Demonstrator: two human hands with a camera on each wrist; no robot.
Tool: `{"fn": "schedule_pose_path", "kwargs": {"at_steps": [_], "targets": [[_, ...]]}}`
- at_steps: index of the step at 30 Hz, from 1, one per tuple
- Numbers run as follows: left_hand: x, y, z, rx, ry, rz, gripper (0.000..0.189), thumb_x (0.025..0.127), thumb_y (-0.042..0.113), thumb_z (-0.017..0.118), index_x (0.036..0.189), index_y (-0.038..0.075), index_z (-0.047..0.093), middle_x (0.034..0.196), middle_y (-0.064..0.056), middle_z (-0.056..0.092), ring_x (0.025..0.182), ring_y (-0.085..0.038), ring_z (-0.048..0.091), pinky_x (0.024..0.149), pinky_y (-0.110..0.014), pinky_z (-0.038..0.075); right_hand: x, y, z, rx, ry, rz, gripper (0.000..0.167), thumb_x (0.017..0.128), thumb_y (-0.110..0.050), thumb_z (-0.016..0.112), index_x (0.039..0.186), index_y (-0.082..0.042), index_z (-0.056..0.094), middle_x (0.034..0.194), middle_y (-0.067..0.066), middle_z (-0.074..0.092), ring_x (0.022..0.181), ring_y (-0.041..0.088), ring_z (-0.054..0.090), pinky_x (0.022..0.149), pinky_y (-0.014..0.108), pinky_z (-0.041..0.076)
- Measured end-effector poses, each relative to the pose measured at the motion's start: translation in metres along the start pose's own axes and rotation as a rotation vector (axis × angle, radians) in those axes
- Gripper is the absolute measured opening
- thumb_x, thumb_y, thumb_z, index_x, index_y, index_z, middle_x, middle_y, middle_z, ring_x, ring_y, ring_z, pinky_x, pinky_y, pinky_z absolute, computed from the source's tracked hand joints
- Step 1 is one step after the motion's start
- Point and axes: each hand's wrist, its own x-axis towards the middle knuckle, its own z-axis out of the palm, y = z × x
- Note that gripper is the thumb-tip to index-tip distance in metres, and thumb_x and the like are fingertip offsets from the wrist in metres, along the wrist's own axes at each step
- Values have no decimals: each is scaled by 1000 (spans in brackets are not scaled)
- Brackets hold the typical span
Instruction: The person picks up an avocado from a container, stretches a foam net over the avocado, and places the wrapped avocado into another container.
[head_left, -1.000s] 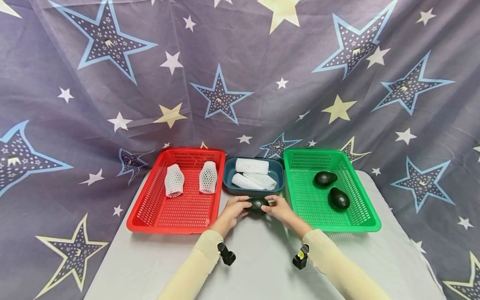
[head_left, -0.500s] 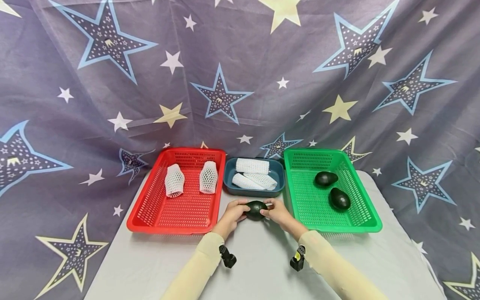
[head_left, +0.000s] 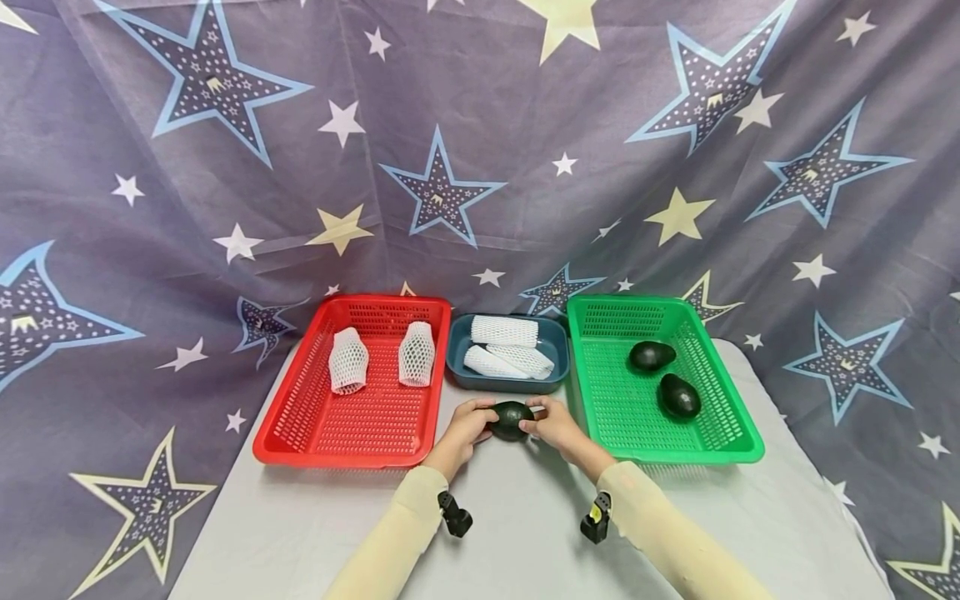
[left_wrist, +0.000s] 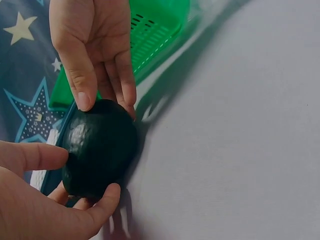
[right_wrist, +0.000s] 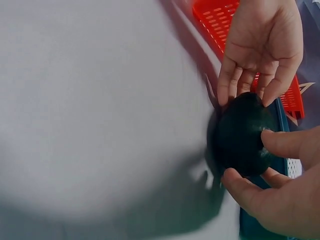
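Observation:
A dark green avocado (head_left: pixel 510 421) is held between my two hands, in front of the blue tray. My left hand (head_left: pixel 467 427) grips its left end, thumb on the near upper side. From the other end my right hand (head_left: pixel 557 425) grips it with thumb and fingers. In the left wrist view the glossy avocado (left_wrist: pixel 100 150) is pinched at both ends, its shadow close beside it on the cloth. The right wrist view shows the avocado (right_wrist: pixel 245 135) with its narrower end at the left hand's fingertips.
At left stands a red basket (head_left: pixel 333 458) holding two pieces in white foam net (head_left: pixel 348 362). A blue tray (head_left: pixel 491 386) with several white foam net sleeves (head_left: pixel 505 332) sits behind the hands. On the right, a green basket (head_left: pixel 667 456) holds two avocados (head_left: pixel 651 357).
Both hands have drawn the avocado slightly toward me, away from the blue tray, between the first frame and the second. Since then they have barely moved.

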Motion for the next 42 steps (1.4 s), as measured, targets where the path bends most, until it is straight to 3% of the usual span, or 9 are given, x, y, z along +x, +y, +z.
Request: {"fn": "schedule_pose_path", "kwargs": {"at_steps": [5,15,23,31,35,42], "targets": [[1,-1,-1,2,0,-4,50,87,1,60,137,-1,59,143,-20,56,114,-23,59,100,-46,53,0,-1,-1,-15,1,3,44,91,2,70,131,9,56,116,30,63,89,23,64,86,46,60],[4,-2,1,-4,7,0,49,86,1,61,135,1,61,141,-19,57,108,-20,59,95,-43,54,2,-14,-9,-136,24,-36,41,90,-5,74,127,5,60,121,29,63,110,36,62,91,44,57],[5,-2,1,-13,3,6,49,88,2,61,137,1,60,141,-19,57,110,-21,59,100,-47,52,12,-52,-26,-259,40,-159,42,91,-6,73,129,5,59,126,32,63,119,43,61,97,49,56],[5,1,4,-28,11,1,48,89,2,60,137,2,60,141,-17,57,111,-21,58,101,-46,52,44,-76,-45,-484,116,-361,43,94,-6,70,133,6,58,129,32,62,120,45,60,98,55,52],[7,1,5,-32,14,3,47,89,2,60,136,3,61,143,-17,56,119,-25,57,103,-47,51,61,-77,-51,-479,128,-341,42,96,-6,67,134,7,56,132,33,60,121,45,59,97,55,52],[8,2,6,-37,6,2,46,90,3,60,136,5,62,144,-16,55,125,-28,55,105,-48,50,83,-71,-56,-318,54,-165,50,100,-8,61,146,7,45,145,34,48,135,46,47,105,56,48]]}}
